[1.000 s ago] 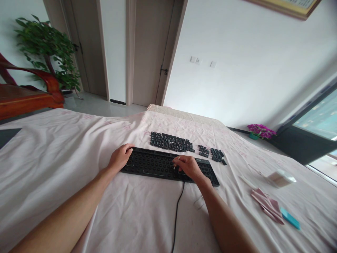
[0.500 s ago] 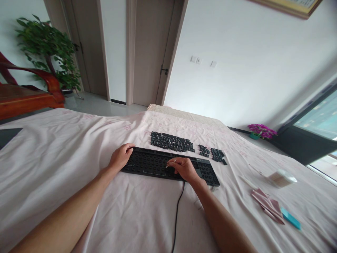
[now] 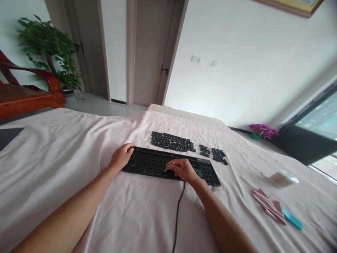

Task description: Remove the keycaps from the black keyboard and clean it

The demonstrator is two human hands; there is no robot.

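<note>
A black keyboard (image 3: 150,161) with its keycaps off lies on the pale cloth in front of me. My left hand (image 3: 121,156) grips its left end, fingers closed over the far corner. Over the keyboard's middle, my right hand (image 3: 181,168) pinches a thin white cotton swab (image 3: 169,166), its lower tip down among the bare key sockets near the front edge. Beyond the keyboard, loose black keycaps (image 3: 171,142) lie grouped in rows, with smaller clusters of keycaps (image 3: 218,154) to the right.
A black cable (image 3: 178,214) runs from the keyboard toward me. To the right are a clear container of swabs (image 3: 283,179), a folded pink cloth (image 3: 269,205) and a blue object (image 3: 292,219). A dark flat item (image 3: 9,137) lies at far left.
My right hand has shifted slightly left, and the swab's tip has moved a little toward the front edge of the keyboard. My left hand keeps its place.
</note>
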